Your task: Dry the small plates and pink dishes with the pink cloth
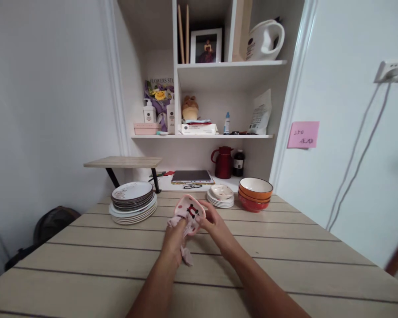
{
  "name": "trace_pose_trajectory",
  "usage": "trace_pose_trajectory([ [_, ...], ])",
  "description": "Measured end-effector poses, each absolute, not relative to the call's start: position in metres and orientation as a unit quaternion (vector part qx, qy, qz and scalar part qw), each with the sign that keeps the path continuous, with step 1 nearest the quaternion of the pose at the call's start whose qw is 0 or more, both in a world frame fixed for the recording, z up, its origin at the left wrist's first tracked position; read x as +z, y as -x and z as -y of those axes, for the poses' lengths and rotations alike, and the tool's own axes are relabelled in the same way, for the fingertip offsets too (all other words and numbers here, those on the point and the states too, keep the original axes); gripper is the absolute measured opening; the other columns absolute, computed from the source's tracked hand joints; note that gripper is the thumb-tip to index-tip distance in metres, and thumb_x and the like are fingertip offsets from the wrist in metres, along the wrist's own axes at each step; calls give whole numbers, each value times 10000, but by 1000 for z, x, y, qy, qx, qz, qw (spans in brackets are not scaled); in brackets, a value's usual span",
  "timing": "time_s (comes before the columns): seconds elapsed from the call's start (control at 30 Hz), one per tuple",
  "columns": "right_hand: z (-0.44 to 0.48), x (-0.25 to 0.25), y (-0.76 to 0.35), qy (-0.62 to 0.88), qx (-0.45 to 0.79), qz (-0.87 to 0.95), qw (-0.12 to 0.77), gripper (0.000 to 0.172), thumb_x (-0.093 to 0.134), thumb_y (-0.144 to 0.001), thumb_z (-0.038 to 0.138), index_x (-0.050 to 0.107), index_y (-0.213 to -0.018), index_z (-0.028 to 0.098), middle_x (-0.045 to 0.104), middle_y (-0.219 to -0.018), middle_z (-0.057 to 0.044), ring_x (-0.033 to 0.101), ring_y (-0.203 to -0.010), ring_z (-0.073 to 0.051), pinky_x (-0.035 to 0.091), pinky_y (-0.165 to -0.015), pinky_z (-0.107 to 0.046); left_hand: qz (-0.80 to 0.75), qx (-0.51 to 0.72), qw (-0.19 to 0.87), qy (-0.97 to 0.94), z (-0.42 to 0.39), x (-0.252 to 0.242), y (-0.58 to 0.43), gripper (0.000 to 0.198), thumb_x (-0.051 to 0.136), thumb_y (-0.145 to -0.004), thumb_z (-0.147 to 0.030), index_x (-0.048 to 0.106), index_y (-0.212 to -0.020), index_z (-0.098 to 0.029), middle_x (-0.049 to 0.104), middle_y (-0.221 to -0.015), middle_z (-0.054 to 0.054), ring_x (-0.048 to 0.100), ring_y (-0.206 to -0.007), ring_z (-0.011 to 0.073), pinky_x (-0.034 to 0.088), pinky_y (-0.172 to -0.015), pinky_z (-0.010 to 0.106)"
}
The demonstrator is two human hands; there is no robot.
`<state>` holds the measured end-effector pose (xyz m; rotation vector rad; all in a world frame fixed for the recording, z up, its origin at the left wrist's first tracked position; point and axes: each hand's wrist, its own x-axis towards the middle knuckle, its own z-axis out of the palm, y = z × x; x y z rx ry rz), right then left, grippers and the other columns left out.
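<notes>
A small pink-rimmed dish point(185, 202) with a red and black figure and pink spots is held tilted over the table, its inner side toward me. My right hand point(216, 226) is closed on its right edge, thumb at the front and fingers behind. My left hand point(175, 240) is closed on a pale pink cloth point(186, 257), pressed against the lower left of the dish. One end of the cloth hangs below that hand. The left fingertips are partly hidden by the cloth.
On the wooden table point(119, 256), stacked plates point(132, 204) stand left, under a small raised shelf point(126, 162). Small white plates point(220, 203) topped by a patterned dish point(222, 191) and stacked orange and red bowls point(255, 196) stand right. Behind are glasses point(193, 187) and a red jug point(223, 163).
</notes>
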<state>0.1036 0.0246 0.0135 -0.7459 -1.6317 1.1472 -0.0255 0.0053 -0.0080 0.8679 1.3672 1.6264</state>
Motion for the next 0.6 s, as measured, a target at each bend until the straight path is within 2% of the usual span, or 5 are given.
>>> trace_pose_trajectory([
  [0.13,-21,-1,-77,227,512,640,526,685,668,-775,382,375,-1385,278,617,-1258,-77,615,-1082,-229,478,-952,-387,-493,684,439,-310,-4,-10,24,398,678,-686,-480,666,-911,-151,682,-676,37,607,-533,132,487,-477,225],
  [0.23,-21,-6,-67,251,478,611,579,546,535,-879,479,397,-1356,252,598,-1293,-92,569,-1175,-230,423,-1030,-400,-468,676,461,-333,-4,-15,19,439,704,-674,-482,682,-949,-140,712,-745,59,654,-622,164,504,-536,241],
  [0.33,-26,-5,-72,281,437,604,605,480,419,-929,505,445,-1313,218,594,-1304,-108,559,-1190,-234,432,-1019,-385,-496,646,438,-381,-6,-18,15,464,687,-683,-525,692,-938,-137,716,-743,52,662,-667,186,476,-554,245],
  [0.5,-29,7,-100,357,296,702,541,408,361,-940,388,510,-1279,217,670,-1187,-80,625,-1063,-225,477,-892,-320,-686,501,249,-466,-9,-14,12,413,563,-790,-559,672,-836,-163,709,-721,88,663,-715,240,408,-583,282],
  [0.6,-23,21,-114,419,219,755,454,383,377,-915,288,539,-1261,258,711,-1088,-48,651,-966,-220,460,-815,-297,-764,393,104,-501,-4,-8,15,359,523,-835,-524,632,-967,-209,722,-807,90,663,-732,250,364,-585,292],
])
